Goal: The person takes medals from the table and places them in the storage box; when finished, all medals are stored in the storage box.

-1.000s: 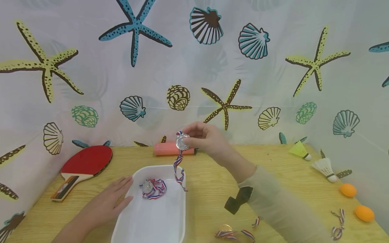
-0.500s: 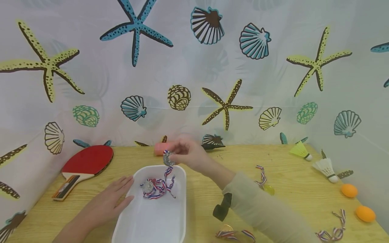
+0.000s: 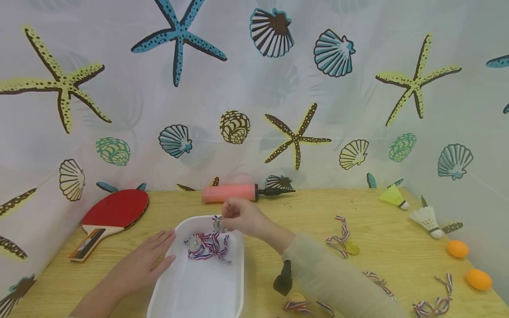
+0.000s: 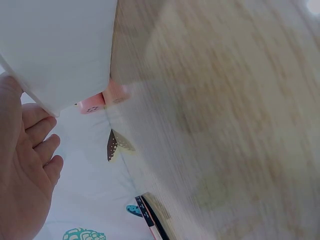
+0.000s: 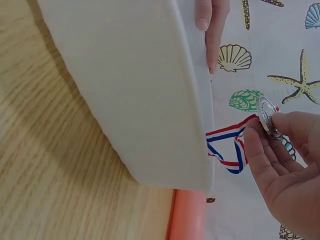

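Observation:
My right hand [image 3: 246,218] pinches a silver medal [image 5: 267,116] between thumb and fingers, above the far right rim of a white bin [image 3: 199,282]. Its red, white and blue ribbon [image 5: 231,134] hangs down over the rim into the bin. Inside, near the far end, lies another silver medal [image 3: 194,243] with its striped ribbon bunched beside it. My left hand [image 3: 137,267] rests at the bin's left rim, fingers fairly straight, and in the left wrist view the fingertips [image 4: 42,125] touch the rim.
A red table tennis paddle [image 3: 115,211] lies left of the bin. Behind it is a pink pump [image 3: 230,193]. Gold medals [image 3: 351,247] and striped ribbons [image 3: 441,302] lie to the right, with two shuttlecocks [image 3: 425,221] and orange balls [image 3: 457,249] along the right edge.
My right hand has moved left and down from over the pump to the bin with the silver medal, and the ribbon's end now lies inside. The left hand has stayed put.

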Motion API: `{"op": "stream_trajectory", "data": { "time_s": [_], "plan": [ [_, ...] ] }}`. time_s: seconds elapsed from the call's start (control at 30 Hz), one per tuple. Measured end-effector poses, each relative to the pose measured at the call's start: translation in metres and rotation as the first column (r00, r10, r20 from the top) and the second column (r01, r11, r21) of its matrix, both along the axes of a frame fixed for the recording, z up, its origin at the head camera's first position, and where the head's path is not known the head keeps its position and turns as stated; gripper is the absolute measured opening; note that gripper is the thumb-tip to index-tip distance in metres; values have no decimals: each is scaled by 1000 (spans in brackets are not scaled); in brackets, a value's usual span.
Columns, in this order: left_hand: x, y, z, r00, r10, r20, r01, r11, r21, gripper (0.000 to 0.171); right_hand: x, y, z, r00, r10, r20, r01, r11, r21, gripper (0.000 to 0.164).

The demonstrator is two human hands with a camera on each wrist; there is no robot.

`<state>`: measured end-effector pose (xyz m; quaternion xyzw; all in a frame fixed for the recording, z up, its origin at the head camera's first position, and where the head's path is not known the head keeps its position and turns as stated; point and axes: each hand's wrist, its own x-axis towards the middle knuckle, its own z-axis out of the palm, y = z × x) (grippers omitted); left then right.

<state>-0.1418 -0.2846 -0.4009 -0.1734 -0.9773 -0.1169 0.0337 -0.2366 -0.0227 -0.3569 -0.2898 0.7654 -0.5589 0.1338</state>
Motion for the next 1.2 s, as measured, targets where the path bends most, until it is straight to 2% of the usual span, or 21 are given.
{"op": "stream_trajectory", "data": {
  "time_s": [0.13,0.3,0.57,0.67,0.9,1.1,1.2],
  "plan": [
    [0,1,1,1000,2,1,-2,1000,5,60,0,-4,-6,1000,12,-3,-12,997,71,9],
    [0,1,1,1000,1,0,-1,1000,5,60,0,-10,-14,999,21,-49,-12,984,176,8],
    [0,1,1,1000,2,5,-2,1000,8,60,2,-23,-20,994,40,-102,-4,943,332,9],
    [0,0,1,1000,-2,1,2,1000,7,60,2,-28,-22,986,86,-143,-18,906,422,12],
    [0,0,1,1000,-4,-6,4,1000,11,59,4,-40,-27,955,184,-231,-3,789,615,14],
    [0,0,1,1000,-1,1,1,1000,12,59,6,-47,-29,927,233,-296,47,707,705,11],
    [0,0,1,1000,-1,-4,1,1000,11,58,6,-49,-30,930,210,-302,78,689,720,9]
  ]
}}
